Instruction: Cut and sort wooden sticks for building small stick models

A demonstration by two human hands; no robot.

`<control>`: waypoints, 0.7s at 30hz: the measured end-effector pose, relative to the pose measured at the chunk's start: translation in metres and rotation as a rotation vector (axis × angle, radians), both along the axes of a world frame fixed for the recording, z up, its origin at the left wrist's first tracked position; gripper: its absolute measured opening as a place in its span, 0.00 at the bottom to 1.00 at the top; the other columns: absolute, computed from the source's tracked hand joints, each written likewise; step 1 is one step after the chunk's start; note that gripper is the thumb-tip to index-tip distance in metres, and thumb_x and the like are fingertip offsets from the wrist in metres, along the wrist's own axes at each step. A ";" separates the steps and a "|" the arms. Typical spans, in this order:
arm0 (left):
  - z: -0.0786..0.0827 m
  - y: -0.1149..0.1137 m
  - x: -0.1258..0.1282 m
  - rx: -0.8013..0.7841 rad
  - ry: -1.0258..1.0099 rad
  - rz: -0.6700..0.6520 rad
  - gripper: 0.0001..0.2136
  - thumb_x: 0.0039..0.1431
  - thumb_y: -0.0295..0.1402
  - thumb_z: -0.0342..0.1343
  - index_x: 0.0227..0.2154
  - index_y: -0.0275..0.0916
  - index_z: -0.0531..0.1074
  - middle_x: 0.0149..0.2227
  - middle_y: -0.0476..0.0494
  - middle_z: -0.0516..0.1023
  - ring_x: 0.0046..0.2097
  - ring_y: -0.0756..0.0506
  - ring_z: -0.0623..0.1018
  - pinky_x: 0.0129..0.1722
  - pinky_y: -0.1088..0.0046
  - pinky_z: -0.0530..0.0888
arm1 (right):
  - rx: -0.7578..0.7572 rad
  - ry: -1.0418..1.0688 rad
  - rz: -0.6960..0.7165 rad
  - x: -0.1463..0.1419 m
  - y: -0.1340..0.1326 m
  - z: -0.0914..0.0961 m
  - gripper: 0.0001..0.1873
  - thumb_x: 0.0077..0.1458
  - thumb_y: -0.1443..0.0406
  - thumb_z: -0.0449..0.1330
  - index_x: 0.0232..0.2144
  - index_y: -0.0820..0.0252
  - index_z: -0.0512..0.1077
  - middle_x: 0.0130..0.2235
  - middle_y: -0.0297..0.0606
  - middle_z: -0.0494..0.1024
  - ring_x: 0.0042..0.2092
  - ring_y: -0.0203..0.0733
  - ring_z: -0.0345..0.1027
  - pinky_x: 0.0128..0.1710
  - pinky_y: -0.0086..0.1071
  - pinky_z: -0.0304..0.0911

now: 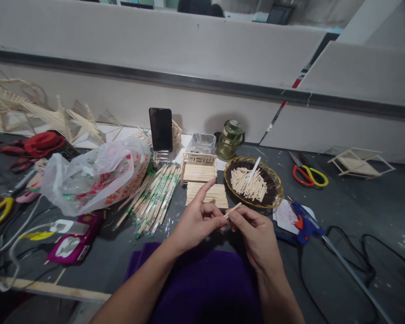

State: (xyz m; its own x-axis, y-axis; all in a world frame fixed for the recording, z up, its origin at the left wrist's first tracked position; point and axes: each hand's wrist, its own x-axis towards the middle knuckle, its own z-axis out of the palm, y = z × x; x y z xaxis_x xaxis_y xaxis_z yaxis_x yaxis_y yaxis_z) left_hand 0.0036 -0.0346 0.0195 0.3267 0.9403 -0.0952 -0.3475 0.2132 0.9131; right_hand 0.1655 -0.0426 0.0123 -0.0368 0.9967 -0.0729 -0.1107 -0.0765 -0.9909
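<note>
A short wooden stick (235,208) is pinched between my two hands, close above the purple cloth (202,279). My left hand (202,219) grips one end with thumb and fingers, its index finger pointing up. On the other side my right hand (253,229) has its thumb and fingertips closed on the same stick. Just beyond the hands lies a flat panel of wooden sticks (209,194), partly covered by the left index finger. Behind it stands a small stick-built bench (199,168). To the right, a wicker basket (277,189) holds many cut sticks (249,183) and a white pen-like tool (255,167).
Wrapped chopsticks (155,195) and a plastic bag (97,175) lie left. A phone (161,129) and a green jar (230,139) stand behind. At right are a blue glue gun (305,222) with cable, scissors (308,174) and a stick frame (361,163).
</note>
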 end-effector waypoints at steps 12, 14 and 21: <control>0.001 -0.005 -0.001 0.059 -0.074 -0.106 0.49 0.50 0.21 0.63 0.68 0.48 0.39 0.31 0.48 0.80 0.33 0.47 0.79 0.39 0.68 0.74 | -0.255 0.362 0.087 -0.004 -0.002 0.007 0.12 0.47 0.59 0.69 0.23 0.62 0.75 0.22 0.32 0.72 0.23 0.29 0.62 0.23 0.23 0.57; 0.000 -0.004 0.000 0.070 -0.062 -0.102 0.49 0.51 0.22 0.63 0.68 0.47 0.38 0.30 0.49 0.80 0.33 0.47 0.79 0.39 0.69 0.74 | -0.231 0.353 0.058 -0.005 -0.002 0.008 0.12 0.47 0.60 0.69 0.23 0.62 0.75 0.22 0.32 0.72 0.23 0.29 0.62 0.23 0.23 0.57; 0.002 -0.001 -0.001 0.055 0.001 -0.098 0.50 0.49 0.23 0.65 0.68 0.47 0.39 0.32 0.48 0.79 0.36 0.48 0.79 0.38 0.74 0.72 | -0.063 0.226 -0.055 -0.007 -0.002 0.000 0.10 0.49 0.60 0.68 0.24 0.61 0.75 0.23 0.32 0.73 0.25 0.30 0.60 0.26 0.25 0.57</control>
